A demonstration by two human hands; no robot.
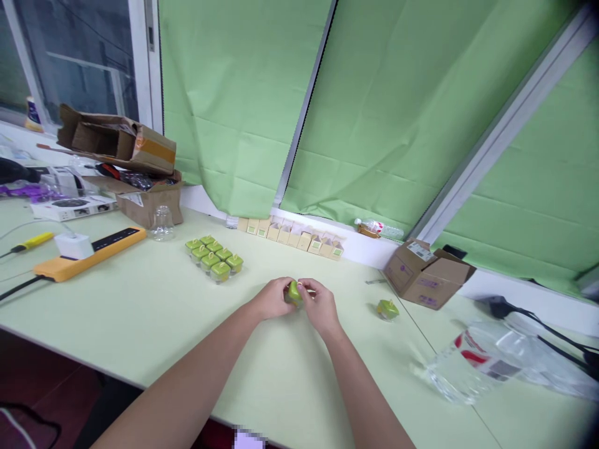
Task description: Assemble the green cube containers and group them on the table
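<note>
A small green-capped jar [294, 292] sits between my two hands over the pale green table [140, 312]. My left hand [272, 298] grips it from the left and my right hand [320, 304] pinches it from the right. A cluster of several similar green-capped jars [214, 257] stands to the far left of my hands. One more green jar [387, 309] lies alone to the right.
A row of small beige cartons [290, 236] lines the wall under green blinds. An open cardboard box [425, 274] stands at right, a clear plastic bag [472, 365] nearer right. An orange power strip [88, 252], stacked cardboard boxes [126, 168] and a glass bottle [162, 223] are at left.
</note>
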